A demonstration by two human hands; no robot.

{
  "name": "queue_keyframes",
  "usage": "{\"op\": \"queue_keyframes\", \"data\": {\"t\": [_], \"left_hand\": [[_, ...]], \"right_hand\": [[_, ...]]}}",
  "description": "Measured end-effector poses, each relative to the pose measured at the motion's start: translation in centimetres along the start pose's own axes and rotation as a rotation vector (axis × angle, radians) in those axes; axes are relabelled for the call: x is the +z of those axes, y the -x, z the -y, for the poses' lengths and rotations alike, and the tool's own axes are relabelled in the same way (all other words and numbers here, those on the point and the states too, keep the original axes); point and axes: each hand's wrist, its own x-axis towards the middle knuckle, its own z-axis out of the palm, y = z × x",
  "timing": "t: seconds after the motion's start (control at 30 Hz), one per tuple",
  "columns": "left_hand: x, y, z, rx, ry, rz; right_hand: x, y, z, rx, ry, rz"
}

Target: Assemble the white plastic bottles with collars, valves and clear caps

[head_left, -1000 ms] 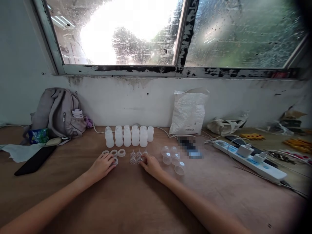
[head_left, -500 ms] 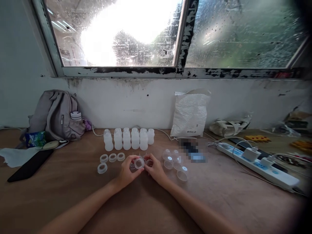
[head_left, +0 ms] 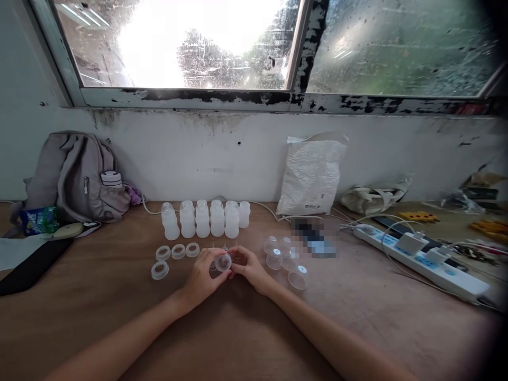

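Observation:
My left hand (head_left: 202,275) is closed around a translucent bottle collar ring (head_left: 223,262), its round opening facing me. From the other side, the bent fingers of my right hand (head_left: 248,269) press against the ring's right edge. Whether a teat sits inside the ring is hard to make out. Just behind my fingers stand small clear bottle teats (head_left: 225,247), mostly hidden by my hands. Several loose collar rings (head_left: 160,270) lie left of my left hand. To the right of my right hand are several clear domed caps (head_left: 297,278). Milky baby bottles (head_left: 202,219) stand in a row behind.
A grey backpack (head_left: 75,180) leans on the wall at left, near a black flat case (head_left: 32,267). Against the wall is a white plastic package (head_left: 311,177). On the right lies a long power strip (head_left: 420,262) with chargers and cables, beside a cloth bag (head_left: 375,197).
The camera view has tilted down and shifted slightly. My right fingertips have come in against the ring's edge, while my left hand keeps hold of it.

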Motion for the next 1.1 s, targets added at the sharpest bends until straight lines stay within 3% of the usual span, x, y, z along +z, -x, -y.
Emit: {"op": "queue_keyframes", "data": {"t": [0.23, 0.57, 0.73, 0.83, 0.97, 1.1], "left_hand": [[-0.1, 0.0, 0.1, 0.009, -0.009, 0.019], [-0.1, 0.0, -0.1, 0.009, 0.094, 0.020], [-0.1, 0.0, 0.5, -0.185, 0.408, 0.079], [0.2, -0.1, 1.0, -0.304, 0.517, 0.057], [0.4, -0.2, 1.2, -0.318, 0.450, 0.054], [0.2, -0.2, 1.0, -0.299, 0.529, 0.063]], "right_hand": [[-0.9, 0.0, 0.4, 0.143, -0.235, 0.127], [-0.7, 0.0, 1.2, 0.203, -0.292, 0.099], [-1.0, -0.1, 0.6, 0.221, -0.369, 0.089], [-1.0, -0.1, 0.6, 0.214, -0.379, 0.105], [-0.7, 0.0, 0.7, 0.193, -0.355, 0.089], [-0.7, -0.1, 0.6, 0.193, -0.367, 0.057]]}}
